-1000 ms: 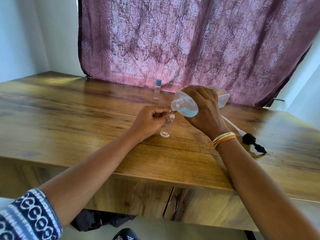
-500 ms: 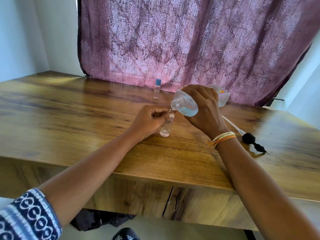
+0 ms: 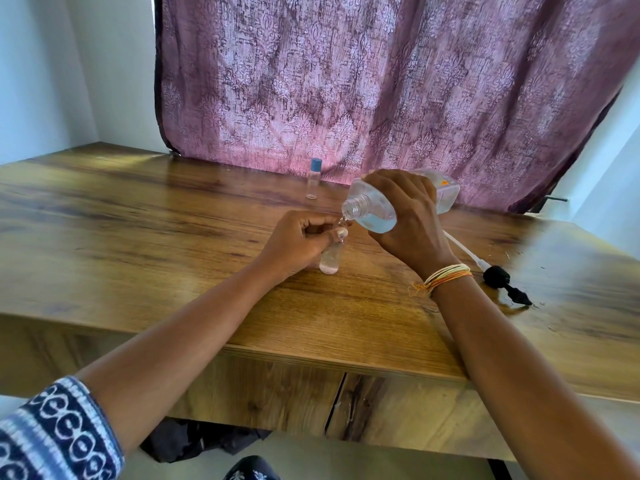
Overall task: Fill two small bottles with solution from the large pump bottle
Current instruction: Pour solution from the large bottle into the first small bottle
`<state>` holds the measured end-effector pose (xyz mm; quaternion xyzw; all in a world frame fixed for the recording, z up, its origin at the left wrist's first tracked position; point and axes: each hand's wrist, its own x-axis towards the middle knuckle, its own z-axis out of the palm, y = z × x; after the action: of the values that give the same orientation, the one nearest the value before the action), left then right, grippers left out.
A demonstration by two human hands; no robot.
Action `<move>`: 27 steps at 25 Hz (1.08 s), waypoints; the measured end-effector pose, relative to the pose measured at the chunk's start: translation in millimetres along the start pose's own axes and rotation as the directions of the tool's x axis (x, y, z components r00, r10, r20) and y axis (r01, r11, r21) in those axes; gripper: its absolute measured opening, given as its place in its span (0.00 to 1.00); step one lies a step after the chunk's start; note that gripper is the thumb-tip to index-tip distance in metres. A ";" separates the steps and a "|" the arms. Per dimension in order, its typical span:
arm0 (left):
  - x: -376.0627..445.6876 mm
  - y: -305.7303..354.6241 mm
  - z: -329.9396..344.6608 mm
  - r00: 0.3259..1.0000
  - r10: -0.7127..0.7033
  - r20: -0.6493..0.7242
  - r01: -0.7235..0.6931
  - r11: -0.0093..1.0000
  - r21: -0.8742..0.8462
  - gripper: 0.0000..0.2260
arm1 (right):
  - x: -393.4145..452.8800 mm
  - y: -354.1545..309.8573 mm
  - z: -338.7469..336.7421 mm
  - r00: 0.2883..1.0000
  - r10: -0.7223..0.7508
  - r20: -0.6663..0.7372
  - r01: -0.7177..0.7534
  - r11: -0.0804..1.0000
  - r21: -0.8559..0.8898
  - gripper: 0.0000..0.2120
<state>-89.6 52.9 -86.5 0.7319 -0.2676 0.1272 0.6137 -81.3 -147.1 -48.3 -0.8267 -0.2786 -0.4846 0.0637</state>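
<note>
My right hand (image 3: 408,216) grips the large clear bottle (image 3: 372,211), tipped on its side with its open neck pointing left and down. Clear liquid sits in its lower part, and a thin stream falls from the neck. My left hand (image 3: 298,240) holds a small clear bottle (image 3: 330,259) upright on the table, right under that neck; liquid shows inside it. A second small bottle (image 3: 314,180) with a blue cap stands apart at the back, near the curtain. The black pump head with its white tube (image 3: 498,277) lies on the table to the right of my right wrist.
The wooden table (image 3: 138,237) runs wide to the left and has a front edge close to me. A purple patterned curtain (image 3: 381,81) hangs behind it. A wet patch lies around the pump head at the right. Dark cloth lies on the floor below.
Both hands hold nearly the same pose. The large bottle stays tipped over the small bottle, and the liquid level in the small bottle looks slightly higher.
</note>
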 end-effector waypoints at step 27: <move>-0.8 1.4 -1.2 0.999 -0.032 -0.007 0.032 0.999 0.014 0.12 | 0.3 0.2 0.1 1.000 0.018 0.009 -0.018 1.000 -0.002 0.21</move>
<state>-90.9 54.1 -85.5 0.7399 -0.2528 0.1216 0.6114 -81.0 -147.1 -48.1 -0.8313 -0.2709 -0.4808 0.0659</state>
